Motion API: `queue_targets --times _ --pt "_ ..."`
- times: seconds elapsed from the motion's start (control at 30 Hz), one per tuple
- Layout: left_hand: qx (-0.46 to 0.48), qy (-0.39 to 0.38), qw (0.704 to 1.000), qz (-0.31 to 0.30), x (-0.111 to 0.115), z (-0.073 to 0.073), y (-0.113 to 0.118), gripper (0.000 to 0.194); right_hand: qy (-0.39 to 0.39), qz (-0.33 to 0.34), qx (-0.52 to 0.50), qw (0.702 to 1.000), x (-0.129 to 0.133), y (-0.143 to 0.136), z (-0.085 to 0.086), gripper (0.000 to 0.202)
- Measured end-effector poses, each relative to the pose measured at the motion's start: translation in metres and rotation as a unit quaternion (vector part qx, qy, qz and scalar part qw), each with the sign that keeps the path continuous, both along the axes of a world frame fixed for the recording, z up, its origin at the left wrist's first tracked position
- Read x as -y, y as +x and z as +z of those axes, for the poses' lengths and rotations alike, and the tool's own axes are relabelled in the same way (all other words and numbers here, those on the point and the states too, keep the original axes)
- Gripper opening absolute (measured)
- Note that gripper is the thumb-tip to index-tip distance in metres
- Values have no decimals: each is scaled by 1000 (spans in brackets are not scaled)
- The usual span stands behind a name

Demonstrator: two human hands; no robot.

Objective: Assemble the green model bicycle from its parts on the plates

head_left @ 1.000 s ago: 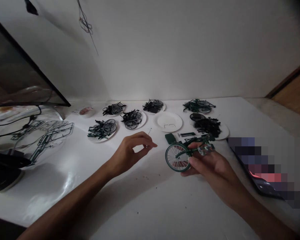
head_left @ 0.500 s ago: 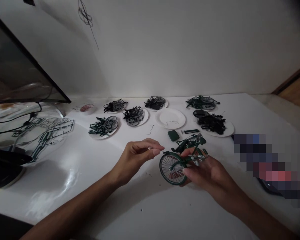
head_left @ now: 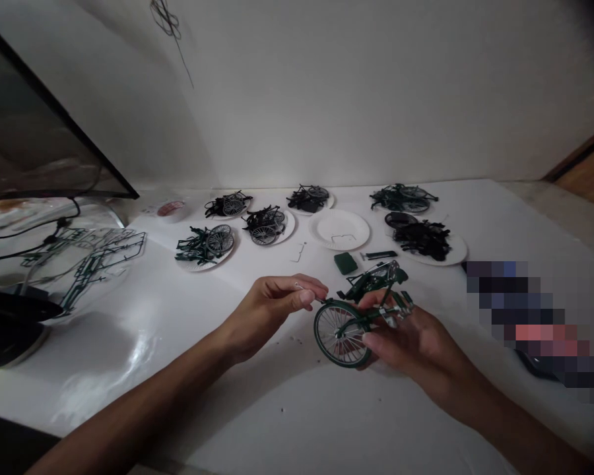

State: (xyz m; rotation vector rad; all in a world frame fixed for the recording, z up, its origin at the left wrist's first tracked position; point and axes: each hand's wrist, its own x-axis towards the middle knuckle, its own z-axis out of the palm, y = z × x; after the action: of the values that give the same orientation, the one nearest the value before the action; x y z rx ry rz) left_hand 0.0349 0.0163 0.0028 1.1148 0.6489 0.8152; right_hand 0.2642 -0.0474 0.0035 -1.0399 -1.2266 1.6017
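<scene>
My right hand (head_left: 410,349) grips a green model bicycle part (head_left: 344,333), a spoked wheel with a fender and part of the frame, held up over the table. Between thumb and fingers, my left hand (head_left: 277,313) pinches a thin bent wire (head_left: 301,287). One end of the wire reaches the top of the fender; whether it is seated there I cannot tell. Behind my right hand lies more of a green bicycle frame (head_left: 371,280), partly hidden. A green box-shaped piece (head_left: 345,264) and a dark flat strip (head_left: 381,255) rest just beyond.
Paper plates with dark bicycle parts stand along the back, among them a left plate (head_left: 205,264). One plate (head_left: 321,231) holds a bent wire, with another wire piece (head_left: 301,252) beside it. Green sprue frames (head_left: 103,257) and a monitor (head_left: 39,119) are at left.
My left hand has shifted slightly right, bringing the wire up against the fender. The view has tilted a little; my right hand keeps its hold on the wheel.
</scene>
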Motion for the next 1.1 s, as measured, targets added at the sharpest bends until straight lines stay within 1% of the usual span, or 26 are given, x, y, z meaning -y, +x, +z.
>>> queue_targets --times 0.13,0.3,0.47,0.7,0.9,1.1 --pt "16 -4 1000 -15 -1 -1 -1 12 5 13 4 1000 0 0 1 24" --pt "12 -7 1000 -20 0 -2 0 12 -7 21 6 1000 2 0 1 23" --pt "1 -7 1000 -30 -1 -3 1 13 3 9 13 1000 2 0 1 24" --pt "4 -18 1000 -24 -1 -4 -1 12 -4 9 28 1000 3 0 3 25" --pt "-4 -4 999 -36 -2 -3 -2 11 -2 22 46 999 2 0 4 26" --pt "-2 -3 999 -41 -3 -3 -3 12 1 13 57 998 2 0 3 27"
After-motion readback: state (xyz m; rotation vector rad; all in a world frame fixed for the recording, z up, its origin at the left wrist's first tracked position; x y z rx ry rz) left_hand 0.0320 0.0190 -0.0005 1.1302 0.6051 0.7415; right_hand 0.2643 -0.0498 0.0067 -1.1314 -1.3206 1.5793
